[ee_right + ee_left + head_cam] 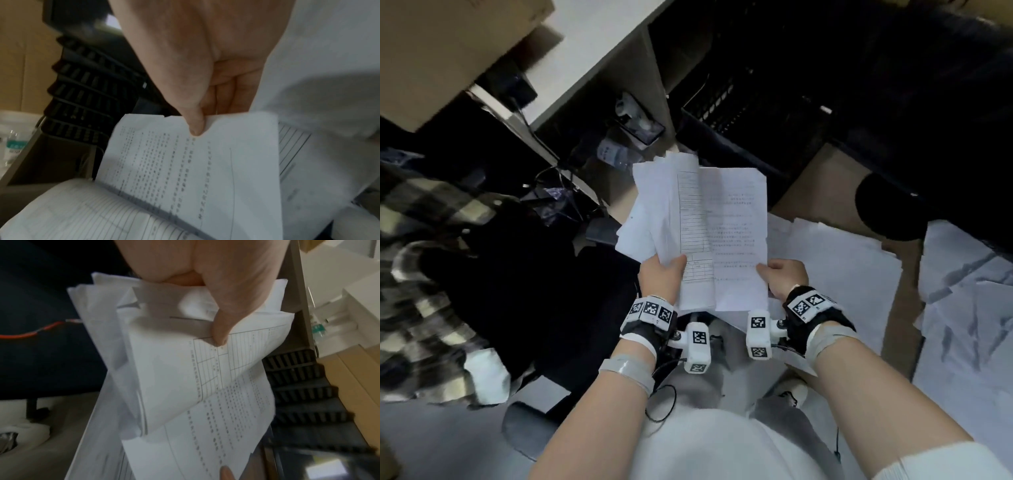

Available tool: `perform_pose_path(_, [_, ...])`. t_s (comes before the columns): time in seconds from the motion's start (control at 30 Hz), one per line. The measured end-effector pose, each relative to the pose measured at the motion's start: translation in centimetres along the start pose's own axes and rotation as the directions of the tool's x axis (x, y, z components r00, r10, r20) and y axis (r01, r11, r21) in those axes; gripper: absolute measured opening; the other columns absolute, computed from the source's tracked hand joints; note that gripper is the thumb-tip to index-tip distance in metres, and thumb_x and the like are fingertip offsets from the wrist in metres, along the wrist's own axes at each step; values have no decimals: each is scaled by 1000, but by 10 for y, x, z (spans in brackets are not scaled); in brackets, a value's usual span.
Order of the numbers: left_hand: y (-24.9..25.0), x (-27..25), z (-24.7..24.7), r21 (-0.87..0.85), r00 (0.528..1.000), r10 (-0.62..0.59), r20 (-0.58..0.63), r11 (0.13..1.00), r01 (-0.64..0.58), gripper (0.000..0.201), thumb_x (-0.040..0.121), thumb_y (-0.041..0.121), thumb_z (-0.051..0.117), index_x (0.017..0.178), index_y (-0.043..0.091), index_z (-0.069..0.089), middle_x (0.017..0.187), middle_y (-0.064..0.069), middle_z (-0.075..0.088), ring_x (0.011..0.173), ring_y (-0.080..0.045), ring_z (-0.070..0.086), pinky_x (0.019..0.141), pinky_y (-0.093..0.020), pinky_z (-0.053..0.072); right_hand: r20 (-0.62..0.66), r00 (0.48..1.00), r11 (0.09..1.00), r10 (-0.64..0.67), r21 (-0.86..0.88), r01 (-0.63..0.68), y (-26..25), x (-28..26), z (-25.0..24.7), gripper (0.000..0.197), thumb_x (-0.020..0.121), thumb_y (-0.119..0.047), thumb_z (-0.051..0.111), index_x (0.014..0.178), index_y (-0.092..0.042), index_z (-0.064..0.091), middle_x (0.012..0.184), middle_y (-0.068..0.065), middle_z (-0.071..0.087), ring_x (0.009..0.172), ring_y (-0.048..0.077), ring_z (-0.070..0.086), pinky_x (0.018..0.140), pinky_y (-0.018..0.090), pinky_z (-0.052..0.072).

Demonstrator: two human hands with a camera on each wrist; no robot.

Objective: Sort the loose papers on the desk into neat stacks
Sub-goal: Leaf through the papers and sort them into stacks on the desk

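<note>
A fanned bundle of white papers (671, 212) is held up in front of me. Its top sheet is a ruled form (693, 219) (216, 366). My left hand (662, 274) (218, 331) grips the bundle's lower left edge, thumb on top. My right hand (784, 277) (195, 128) pinches the lower right edge of a printed text sheet (738, 233) (195, 170), which lies partly under the form. More loose papers (842, 260) lie spread below on the right.
A black slotted crate (739, 113) (82, 100) stands behind the papers. Brown cardboard (825, 192) lies under the loose sheets. A plaid garment (424, 274) and a black chair (524, 301) are at the left. Cardboard box (448, 51) at top left.
</note>
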State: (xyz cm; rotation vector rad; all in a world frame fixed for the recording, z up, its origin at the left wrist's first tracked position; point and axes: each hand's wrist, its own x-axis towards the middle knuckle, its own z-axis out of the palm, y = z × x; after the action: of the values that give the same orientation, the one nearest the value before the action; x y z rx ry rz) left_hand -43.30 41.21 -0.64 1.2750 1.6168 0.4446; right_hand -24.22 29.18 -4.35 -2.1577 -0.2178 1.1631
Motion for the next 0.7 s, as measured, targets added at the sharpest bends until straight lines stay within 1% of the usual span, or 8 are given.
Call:
perform_pose_path(0.07, [-5,24,-29,-27,996,-13,-84,1000,11,7,80,26,74,81,19,71,84,3,74,85,-19,71,81,-36,59,9,1000,999,-13,-29,14,-17,7,29,25,84,-28,68,76,-5,73,77,12,73,70,27,68,70,39,58])
perform_pose_path(0.17, [-10,49,-66,-40,987,-26,-161,999,20,14,80,28,75,87,16,73,86,1,74,85,-19,71,83,-40,60,-16,1000,999,-10,-37,9,-37,16,61,20,88,-27,67,76,-12,72,72,3,69,67,22,63,68,26,47])
perform_pose_path(0.37, [-20,68,-95,-72,985,-57,-163,996,46,9,81,28,74,87,21,73,86,5,75,83,-15,72,83,-41,61,-49,998,999,37,-35,-39,-65,35,110,22,86,-19,59,66,-9,57,64,11,53,61,25,53,59,26,40])
perform_pose_path(0.43, [-21,72,-97,-83,989,-60,-137,995,49,11,82,25,75,90,18,75,87,3,76,84,-16,73,82,-41,61,27,999,999,28,-25,-28,-74,40,126,19,82,-19,58,75,-1,64,74,14,64,69,29,64,67,32,52])
perform_pose_path(0.5, [-22,75,-97,-95,993,-62,-104,994,52,14,81,24,77,94,17,76,89,1,77,85,-17,74,83,-42,61,83,996,999,44,9,-45,-79,47,136,35,77,-26,63,101,-2,69,105,18,70,97,37,68,88,44,55])
perform_pose_path(0.57, [-23,76,-94,-93,996,-55,-76,994,48,15,79,25,80,92,18,77,88,1,78,85,-16,74,82,-41,61,81,995,999,50,4,-51,-83,41,137,61,86,-27,67,140,-3,49,139,15,54,121,33,57,97,32,45])
perform_pose_path(0.63, [-23,78,-86,-90,998,-51,-46,995,46,18,76,25,83,91,18,77,87,2,77,83,-13,74,80,-37,62,72,997,999,4,49,-8,-85,32,131,65,88,-24,70,144,-7,42,140,11,52,122,29,55,98,32,44])
perform_pose_path(0.7, [-18,77,-74,-93,999,-49,-5,994,48,22,73,26,86,90,17,76,86,2,77,82,-11,74,78,-33,61,142,988,986,-53,163,29,-85,22,120,53,84,-25,74,132,-13,56,124,6,64,110,24,64,100,40,50])
